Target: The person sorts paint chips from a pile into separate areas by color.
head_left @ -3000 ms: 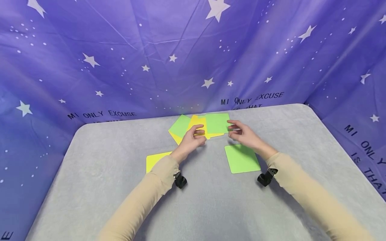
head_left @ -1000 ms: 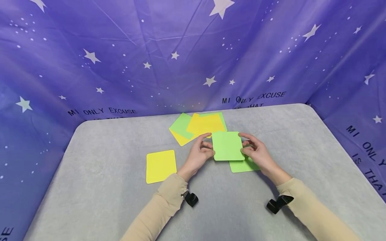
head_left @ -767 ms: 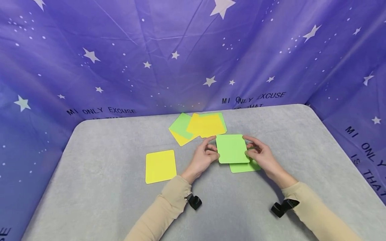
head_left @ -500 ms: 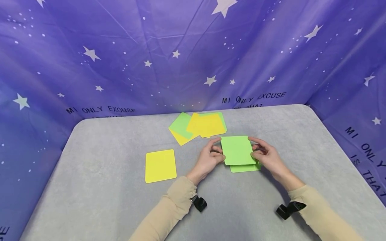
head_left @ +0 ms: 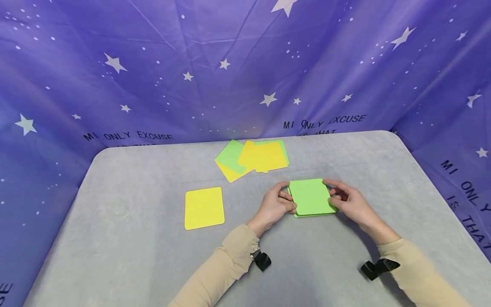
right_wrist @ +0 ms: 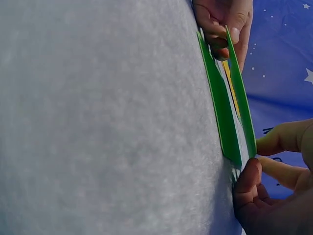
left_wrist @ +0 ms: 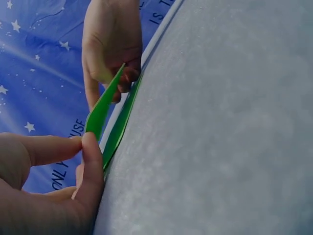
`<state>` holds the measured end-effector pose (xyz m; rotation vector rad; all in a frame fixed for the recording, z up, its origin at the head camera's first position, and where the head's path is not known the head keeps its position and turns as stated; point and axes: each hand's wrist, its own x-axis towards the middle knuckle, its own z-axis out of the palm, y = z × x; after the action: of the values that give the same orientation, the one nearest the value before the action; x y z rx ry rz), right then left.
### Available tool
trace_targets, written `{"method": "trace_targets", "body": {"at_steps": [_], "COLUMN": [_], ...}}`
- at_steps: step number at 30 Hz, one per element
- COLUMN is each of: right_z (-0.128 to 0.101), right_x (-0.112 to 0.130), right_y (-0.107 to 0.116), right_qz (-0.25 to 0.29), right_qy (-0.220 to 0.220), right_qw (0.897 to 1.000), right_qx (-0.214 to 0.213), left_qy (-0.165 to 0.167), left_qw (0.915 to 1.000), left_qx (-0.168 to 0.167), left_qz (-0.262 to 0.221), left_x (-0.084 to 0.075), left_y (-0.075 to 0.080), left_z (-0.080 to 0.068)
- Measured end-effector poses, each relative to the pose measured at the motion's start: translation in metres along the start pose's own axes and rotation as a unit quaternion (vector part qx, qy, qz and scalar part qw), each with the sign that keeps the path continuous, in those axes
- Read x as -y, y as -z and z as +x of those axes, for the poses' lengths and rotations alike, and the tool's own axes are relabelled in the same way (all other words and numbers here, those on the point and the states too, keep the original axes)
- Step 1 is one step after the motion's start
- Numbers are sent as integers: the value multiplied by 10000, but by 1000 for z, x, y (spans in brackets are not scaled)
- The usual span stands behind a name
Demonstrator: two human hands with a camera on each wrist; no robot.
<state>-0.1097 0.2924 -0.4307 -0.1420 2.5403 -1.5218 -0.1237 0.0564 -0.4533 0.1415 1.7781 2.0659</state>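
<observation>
Both hands hold one square green card (head_left: 311, 196) by its opposite side edges. My left hand (head_left: 273, 209) pinches the left edge, and my right hand (head_left: 354, 207) the right edge. Beneath it a second green card (right_wrist: 220, 103) lies on the table, nearly covered from above. Both wrist views show a narrow gap between the held card (left_wrist: 105, 107) and the lower one. Left of my hands a yellow card (head_left: 204, 208) lies alone.
Toward the back of the grey table (head_left: 126, 251), yellow cards (head_left: 268, 156) and green cards (head_left: 231, 155) overlap in a loose pile. A purple star-patterned curtain (head_left: 215, 98) hangs behind the table and along its sides.
Both hands, reaching at the pile three seconds ago, have taken a green card from it. They have carried it nearer and rightward, then lowered it over the other green card.
</observation>
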Motion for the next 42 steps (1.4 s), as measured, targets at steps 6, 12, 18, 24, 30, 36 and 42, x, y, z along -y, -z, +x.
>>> {"method": "trace_targets", "body": {"at_steps": [6, 12, 18, 24, 30, 36, 42], "right_z": [2, 5, 7, 11, 11, 9, 12], "right_x": [0, 3, 4, 5, 1, -1, 6], "right_y": [0, -2, -3, -2, 0, 0, -6], "right_qz": [-423, -934, -1118, -1135, -938, -663, -596], "right_qy": [65, 113, 143, 115, 135, 109, 37], "right_qw": [9990, 9955, 9936, 9934, 9951, 9977, 9981], "right_qx": [93, 88, 69, 138, 270, 105, -142], "left_qy": [119, 159, 195, 324, 581, 665, 445], "left_qw": [9998, 9991, 9980, 9987, 9981, 9967, 9964], "left_qx": [-73, -171, -155, -13, 212, 335, 518], "left_qz": [114, 343, 574, 393, 1, -308, -504], "left_x": [-1, -4, -6, -7, -5, -3, 0], "left_y": [0, 2, 6, 13, 19, 21, 27], "left_z": [2, 2, 3, 5, 7, 7, 5]}}
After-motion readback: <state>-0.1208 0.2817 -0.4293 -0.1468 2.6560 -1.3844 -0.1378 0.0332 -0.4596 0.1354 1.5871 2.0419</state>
